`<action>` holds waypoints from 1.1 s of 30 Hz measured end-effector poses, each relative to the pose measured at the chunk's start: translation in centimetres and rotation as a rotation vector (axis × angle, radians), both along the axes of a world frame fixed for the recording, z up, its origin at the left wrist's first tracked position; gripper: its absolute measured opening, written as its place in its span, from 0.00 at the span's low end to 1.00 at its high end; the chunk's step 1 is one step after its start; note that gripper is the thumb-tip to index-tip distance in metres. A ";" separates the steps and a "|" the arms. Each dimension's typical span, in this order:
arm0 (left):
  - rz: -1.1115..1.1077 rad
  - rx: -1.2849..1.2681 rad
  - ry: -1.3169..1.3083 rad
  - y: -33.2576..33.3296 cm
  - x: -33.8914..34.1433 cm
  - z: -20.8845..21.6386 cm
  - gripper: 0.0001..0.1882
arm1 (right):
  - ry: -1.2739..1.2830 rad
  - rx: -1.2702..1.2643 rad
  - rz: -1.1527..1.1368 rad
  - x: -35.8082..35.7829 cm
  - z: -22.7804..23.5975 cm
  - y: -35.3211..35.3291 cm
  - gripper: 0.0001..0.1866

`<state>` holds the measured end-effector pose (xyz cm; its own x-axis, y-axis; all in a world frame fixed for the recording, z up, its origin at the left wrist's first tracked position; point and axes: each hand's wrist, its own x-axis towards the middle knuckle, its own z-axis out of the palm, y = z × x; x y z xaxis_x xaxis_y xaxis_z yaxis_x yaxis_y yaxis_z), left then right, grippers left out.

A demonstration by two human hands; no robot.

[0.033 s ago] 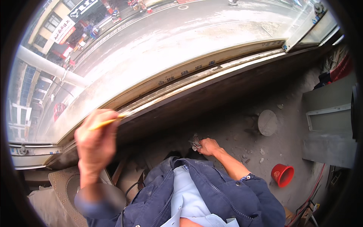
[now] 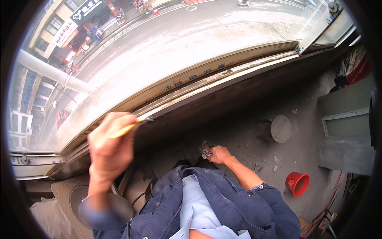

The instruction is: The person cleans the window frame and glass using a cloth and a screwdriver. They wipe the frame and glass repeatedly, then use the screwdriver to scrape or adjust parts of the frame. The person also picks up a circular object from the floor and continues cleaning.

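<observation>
My left hand is closed round the yellow handle of a small brush. Its dark bristles point right, close to the near edge of the window sill track; whether they touch it I cannot tell. Lower down and to the right, my right hand is closed on a crumpled greyish thing, perhaps a rag, with a thin stiff edge showing. That hand hangs over the dusty floor, in front of my dark jacket.
Beyond the sill lies a street. On the floor to the right stand a round pale-topped stool or drum and a red bucket, with rubble between. A grey cabinet stands at the far right. A brown woven-looking seat is at lower left.
My left hand has moved a little to the right along the sill, carrying the brush with it. The right hand and what it holds stay in place.
</observation>
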<state>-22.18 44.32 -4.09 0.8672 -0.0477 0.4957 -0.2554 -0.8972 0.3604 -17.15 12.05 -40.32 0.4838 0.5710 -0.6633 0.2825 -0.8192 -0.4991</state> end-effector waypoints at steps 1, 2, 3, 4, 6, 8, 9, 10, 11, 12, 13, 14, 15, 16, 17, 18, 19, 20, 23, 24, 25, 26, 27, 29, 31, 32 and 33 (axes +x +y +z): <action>-0.001 0.098 0.027 -1.0 0.3 -0.1 0.10 | 0.014 0.043 -0.010 -0.1 0.1 0.3 0.19; 0.005 0.140 0.060 -0.9 0.5 -0.7 0.10 | -0.018 0.028 -0.006 -0.2 1.3 0.4 0.19; 0.010 0.182 0.093 -0.6 0.5 -1.0 0.09 | -0.017 0.027 -0.011 -0.3 1.2 0.2 0.19; 0.086 0.229 0.185 0.3 -0.2 -1.0 0.08 | -0.016 0.026 -0.019 -0.4 1.1 0.0 0.19; 0.212 0.289 0.341 3.0 -2.4 -1.1 0.05 | -0.001 0.034 -0.069 -0.9 0.8 -0.7 0.19; 0.294 0.457 0.461 4.3 -4.6 0.3 0.05 | -0.007 0.038 -0.108 -1.5 0.0 -1.4 0.19; 0.335 0.513 0.506 4.1 -5.2 1.3 0.05 | -0.005 0.038 -0.114 -1.9 -0.2 -1.6 0.19; 0.284 0.363 0.412 3.3 -4.9 1.9 0.05 | 0.008 0.041 -0.095 -2.2 -0.3 -1.6 0.19; 0.225 0.203 0.311 1.7 -3.5 2.0 0.06 | 0.014 0.033 -0.083 -2.1 -0.2 -1.7 0.19; 0.161 0.045 0.208 0.0 -1.7 2.0 0.07 | 0.019 0.027 -0.075 -2.1 -0.1 -2.0 0.19; 0.043 -0.084 0.162 -1.1 1.2 1.1 0.10 | 0.023 -0.001 -0.114 -2.1 -0.2 -2.6 0.19; -0.027 -0.181 0.086 -2.7 3.2 0.2 0.09 | 0.033 -0.004 -0.116 -2.1 0.0 -2.7 0.19; -0.060 -0.157 0.037 -4.4 5.2 0.0 0.10 | 0.041 -0.006 -0.105 -2.1 0.2 -2.5 0.19; -0.114 -0.148 0.000 -5.5 7.2 -0.5 0.10 | 0.031 -0.002 -0.098 -2.1 0.4 -2.5 0.19; -0.188 -0.149 -0.006 -6.4 8.8 -0.9 0.10 | 0.019 0.001 -0.089 -2.1 0.5 -2.7 0.19; -0.225 -0.153 0.015 -6.9 10.1 -1.8 0.10 | 0.010 0.005 -0.079 -2.1 0.4 -2.8 0.18; -0.235 -0.049 0.001 -7.2 10.7 -2.4 0.10 | 0.013 -0.004 -0.099 -2.1 0.5 -3.0 0.18; -0.212 -0.032 0.030 -7.0 10.3 -2.4 0.10 | 0.020 -0.010 -0.117 -2.1 0.6 -3.0 0.18; -0.115 -0.036 0.037 -4.7 7.0 -2.4 0.08 | 0.040 -0.021 -0.114 -1.8 0.3 -3.4 0.18; -0.041 0.007 0.096 -3.3 5.2 -2.1 0.08 | 0.045 -0.025 -0.110 -1.8 0.1 -3.3 0.19; 0.022 -0.015 0.128 -1.9 3.0 -2.0 0.08 | 0.055 -0.032 -0.079 -1.6 0.2 -3.0 0.19; 0.099 0.000 0.160 -0.5 0.8 -1.9 0.08 | 0.062 -0.044 -0.058 -1.2 0.4 -2.7 0.19; 0.196 0.024 0.209 0.9 -1.4 -1.3 0.07 | 0.071 -0.055 -0.038 -1.0 0.4 -2.4 0.19; 0.358 0.131 0.251 4.2 -5.7 -0.6 0.08 | 0.061 -0.057 0.003 -0.2 0.0 -1.5 0.19; 0.524 0.255 0.312 8.5 -10.9 -0.3 0.08 | 0.034 -0.022 0.048 0.6 -0.5 -0.5 0.19; 0.671 0.297 0.408 10.6 -13.4 0.1 0.07 | 0.014 0.012 0.064 0.8 -0.7 0.0 0.19; 0.823 0.352 0.510 12.0 -15.0 0.5 0.06 | -0.009 0.040 0.076 1.1 -0.9 0.5 0.20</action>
<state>-37.13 56.34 -3.61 0.8001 0.5851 0.1324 0.5959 -0.8006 -0.0631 -16.10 12.54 -41.17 0.4433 0.6324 -0.6353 0.3478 -0.7746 -0.5283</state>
